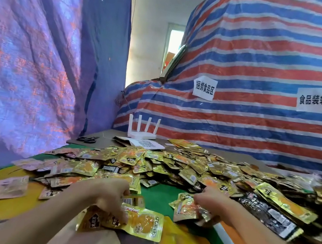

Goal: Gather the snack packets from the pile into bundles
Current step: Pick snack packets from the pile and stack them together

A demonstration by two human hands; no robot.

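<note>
A wide pile of gold snack packets (169, 166) covers the table beyond my hands. My left hand (108, 196) holds a few gold packets (138, 222) flat against the table near its front edge. To the right, my right hand (212, 204) grips a small crumpled bunch of gold packets (185, 209) at the pile's near edge. Black packets (264, 213) lie at the right side of the pile.
A white router (142, 129) with upright antennas and black scissors (87, 139) sit at the table's back, beside a white sheet with a printed code (146, 144). A striped tarp (271, 76) with two paper signs rises behind. A blue tarp (38, 57) hangs on the left.
</note>
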